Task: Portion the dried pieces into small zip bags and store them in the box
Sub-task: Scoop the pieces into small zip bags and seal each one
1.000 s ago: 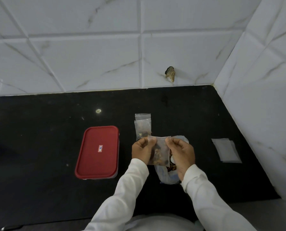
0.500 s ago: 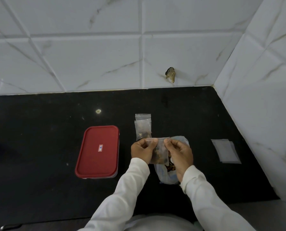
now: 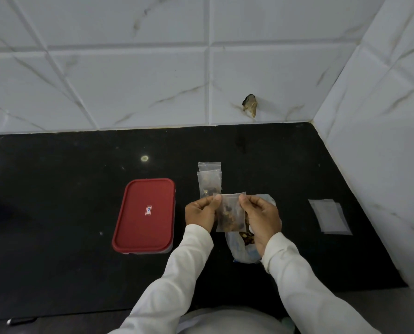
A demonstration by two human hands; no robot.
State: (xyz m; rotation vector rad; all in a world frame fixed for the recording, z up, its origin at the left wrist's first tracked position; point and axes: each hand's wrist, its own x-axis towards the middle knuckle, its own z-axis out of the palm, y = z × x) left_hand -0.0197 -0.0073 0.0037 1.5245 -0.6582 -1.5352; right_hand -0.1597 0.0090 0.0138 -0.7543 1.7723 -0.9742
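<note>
A small clear zip bag (image 3: 230, 213) with brown dried pieces inside hangs upright between my hands. My left hand (image 3: 201, 213) pinches its top left corner and my right hand (image 3: 261, 218) pinches its top right corner. Under my right hand lies a larger plastic bag (image 3: 241, 249) of dried pieces, open on the black counter. Just beyond my hands, two filled small zip bags (image 3: 209, 180) lie overlapped on the counter. The box with the red lid (image 3: 144, 215) sits shut to the left of my hands.
A small stack of empty zip bags (image 3: 329, 216) lies at the right, close to the tiled side wall (image 3: 382, 141). The tiled back wall has a chipped hole (image 3: 249, 104). The black counter (image 3: 56, 189) stretches to the left.
My thumbs and fingers have slid closer together along the top edge of the small bag. The bag stays upright over the large bag.
</note>
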